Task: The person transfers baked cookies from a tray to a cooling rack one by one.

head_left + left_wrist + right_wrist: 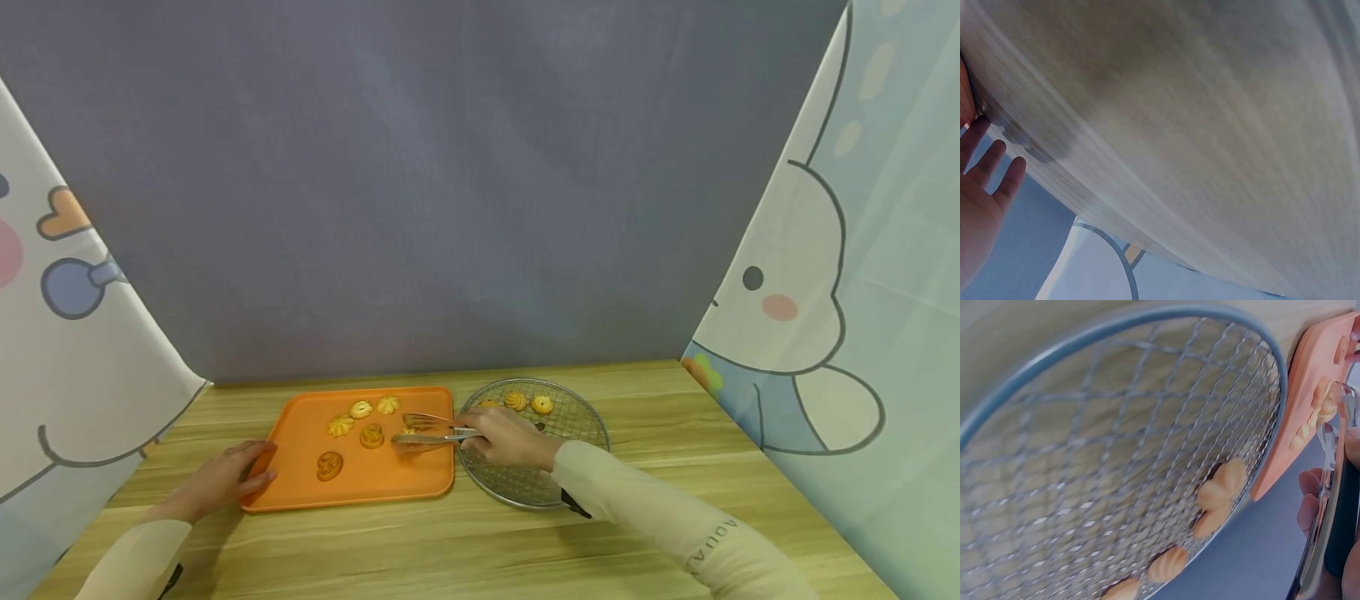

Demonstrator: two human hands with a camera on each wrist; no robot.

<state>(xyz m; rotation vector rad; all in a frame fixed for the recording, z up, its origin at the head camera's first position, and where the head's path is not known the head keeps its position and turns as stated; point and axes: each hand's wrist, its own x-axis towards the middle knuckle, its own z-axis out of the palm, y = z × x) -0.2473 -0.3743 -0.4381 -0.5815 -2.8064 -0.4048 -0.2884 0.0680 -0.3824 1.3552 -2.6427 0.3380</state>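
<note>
Orange and smooth, the rectangular tray (300, 425) lies on the wood-grained table (337, 550), my left hand (225, 479) resting at its nine o'clock edge, fingers loose, wrapped around nothing. My right hand (506, 435) grips silver metal tongs (431, 438), their parted tips about a small golden ridged cookie (408, 432) near the tray's three o'clock side; whether they touch it I can't tell. I'd judge it light, dry and crumbly, best taken low across its sides with gentle pressure, since ridges could chip. The tray's raised rim stands close toward three o'clock, where a low pass could catch; just beyond, the round wire-mesh rack (510, 483) shows bare mesh toward six, golden swirled cookies (515, 401) around eleven to twelve.
</note>
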